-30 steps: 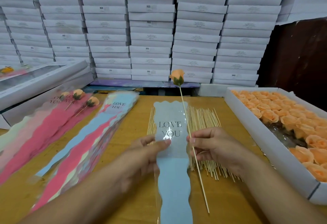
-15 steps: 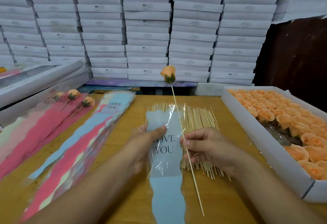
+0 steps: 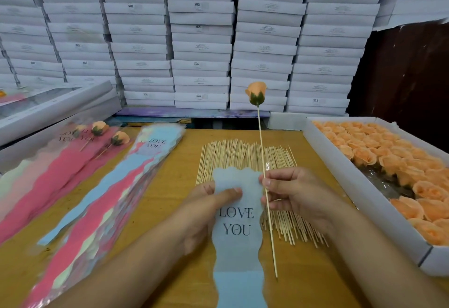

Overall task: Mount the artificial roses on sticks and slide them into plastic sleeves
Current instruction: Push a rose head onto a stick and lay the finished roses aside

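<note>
two hands [image 3: 206, 208], one rose [image 3: 256, 92], one sleeve [image 3: 237, 230]

The sleeve's [image 3: 239, 230] lower end runs off the bottom edge

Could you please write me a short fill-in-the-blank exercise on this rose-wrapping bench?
1. The right hand holds a stick topped by a rose coloured ____.
2. The left hand pinches a sleeve printed "LOVE ____".
3. The box of loose roses lies on the person's ____ side.
4. The spare sticks lie on the ____.

Missing words: orange; YOU; right; table
</note>
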